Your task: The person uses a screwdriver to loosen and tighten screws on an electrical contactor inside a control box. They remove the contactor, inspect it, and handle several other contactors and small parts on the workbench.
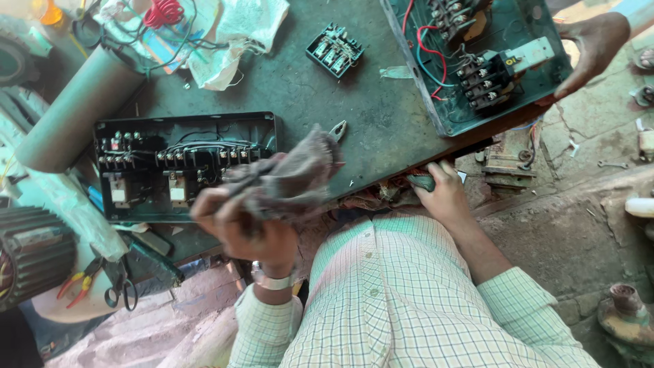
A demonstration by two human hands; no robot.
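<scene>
- The left hand [235, 225] is clenched around a dirty grey rag [296, 178], which it holds just above the near edge of the dark workbench [354, 102].
- The rag hangs over the right end of an open black starter box [184, 167]; whether it touches the box cannot be told.
- That box lies flat on the bench, its rows of terminals and black wiring facing up.
- The right hand [443, 194] is at the near edge of the bench, fingers curled around a small dark green object [422, 181] that is partly hidden, so its kind cannot be told.
- A second open box, green inside [477, 61], sits at the far right of the bench, with red and blue wires and a black contactor in it.
- Another person's hand [589, 51] rests against that green box's right edge.
- A loose black terminal block [334, 49] lies on the bench between the two boxes.
- A grey pipe [78, 109] lies at the left, and red-handled pliers [78, 283] lie lower left.
</scene>
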